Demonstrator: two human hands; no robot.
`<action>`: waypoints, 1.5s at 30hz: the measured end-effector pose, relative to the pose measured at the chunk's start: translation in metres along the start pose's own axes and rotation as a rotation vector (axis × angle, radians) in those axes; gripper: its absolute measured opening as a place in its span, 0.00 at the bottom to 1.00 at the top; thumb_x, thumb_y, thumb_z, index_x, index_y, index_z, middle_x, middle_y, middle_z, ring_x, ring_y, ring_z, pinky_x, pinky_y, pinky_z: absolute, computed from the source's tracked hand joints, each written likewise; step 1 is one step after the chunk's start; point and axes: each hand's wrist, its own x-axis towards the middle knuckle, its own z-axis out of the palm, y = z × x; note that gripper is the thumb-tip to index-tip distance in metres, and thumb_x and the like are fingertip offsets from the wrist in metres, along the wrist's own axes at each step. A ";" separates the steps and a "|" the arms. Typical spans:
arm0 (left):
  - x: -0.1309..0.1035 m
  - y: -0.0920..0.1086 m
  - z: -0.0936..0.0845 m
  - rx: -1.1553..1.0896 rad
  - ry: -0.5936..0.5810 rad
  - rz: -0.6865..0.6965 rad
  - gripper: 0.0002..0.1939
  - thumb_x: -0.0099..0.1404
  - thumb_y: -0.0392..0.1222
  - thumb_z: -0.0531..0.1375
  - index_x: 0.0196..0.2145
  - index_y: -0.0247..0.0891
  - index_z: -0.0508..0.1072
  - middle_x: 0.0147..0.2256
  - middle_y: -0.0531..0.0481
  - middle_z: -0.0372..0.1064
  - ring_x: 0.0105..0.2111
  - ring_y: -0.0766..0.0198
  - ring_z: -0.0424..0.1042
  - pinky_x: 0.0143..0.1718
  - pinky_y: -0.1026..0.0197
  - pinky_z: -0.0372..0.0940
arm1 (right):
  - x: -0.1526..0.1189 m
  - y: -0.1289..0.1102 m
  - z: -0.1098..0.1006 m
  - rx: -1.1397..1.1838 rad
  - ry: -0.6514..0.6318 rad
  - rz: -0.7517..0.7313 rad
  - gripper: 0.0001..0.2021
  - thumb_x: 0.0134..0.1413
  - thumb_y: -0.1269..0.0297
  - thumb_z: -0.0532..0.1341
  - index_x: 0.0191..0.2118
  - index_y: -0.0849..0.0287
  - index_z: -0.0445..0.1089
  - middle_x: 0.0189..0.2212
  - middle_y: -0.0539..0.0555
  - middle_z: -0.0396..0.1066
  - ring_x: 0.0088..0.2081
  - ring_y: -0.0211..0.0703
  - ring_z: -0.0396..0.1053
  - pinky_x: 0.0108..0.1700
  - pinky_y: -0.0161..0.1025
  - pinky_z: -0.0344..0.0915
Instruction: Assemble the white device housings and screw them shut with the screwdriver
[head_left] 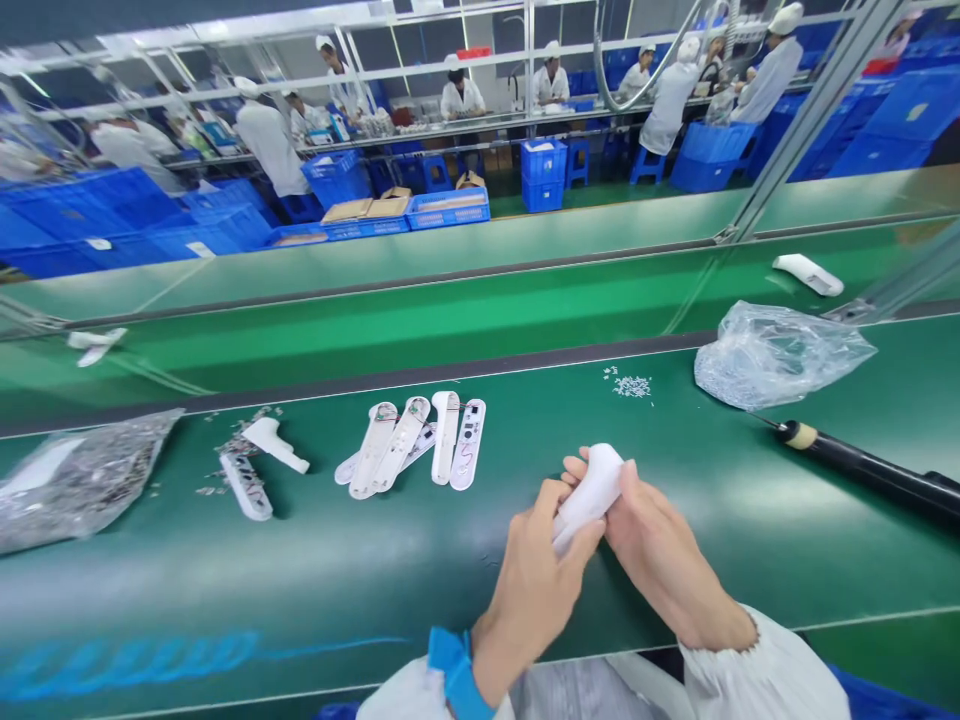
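A smooth white curved plastic housing is held between both hands above the green bench. My left hand wraps its lower end, thumb on the near side. Around its upper right side my right hand is closed, partly covering it. To the left lie several opened white housing halves, some showing circuit boards and wires. Beyond the hands is a small heap of tiny screws. A black electric screwdriver with a thin bit rests at the right.
A clear plastic bag of small parts lies back right, another bag far left. Near the left bag are two white housing pieces among loose bits. A metal post rises behind. Co-workers in white and blue crates are across the way.
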 end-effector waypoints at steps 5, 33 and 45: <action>-0.011 -0.012 0.006 0.366 0.051 0.099 0.24 0.75 0.54 0.48 0.61 0.44 0.67 0.43 0.39 0.77 0.38 0.47 0.76 0.36 0.54 0.62 | 0.011 0.012 -0.001 0.195 0.006 -0.006 0.27 0.59 0.38 0.57 0.52 0.54 0.72 0.50 0.55 0.73 0.54 0.50 0.69 0.57 0.48 0.67; 0.027 -0.020 -0.042 0.759 0.516 0.102 0.14 0.72 0.41 0.53 0.50 0.35 0.71 0.51 0.34 0.68 0.53 0.42 0.65 0.54 0.41 0.59 | 0.034 -0.030 -0.064 -1.270 0.297 -0.344 0.31 0.59 0.43 0.56 0.60 0.61 0.64 0.41 0.63 0.76 0.44 0.63 0.72 0.49 0.59 0.66; 0.024 -0.012 -0.104 0.372 0.330 -0.126 0.16 0.72 0.47 0.53 0.40 0.34 0.76 0.32 0.42 0.77 0.33 0.56 0.78 0.38 0.58 0.69 | 0.038 -0.013 -0.002 -0.993 0.229 -0.632 0.25 0.64 0.43 0.54 0.58 0.52 0.69 0.60 0.57 0.68 0.61 0.56 0.63 0.66 0.57 0.55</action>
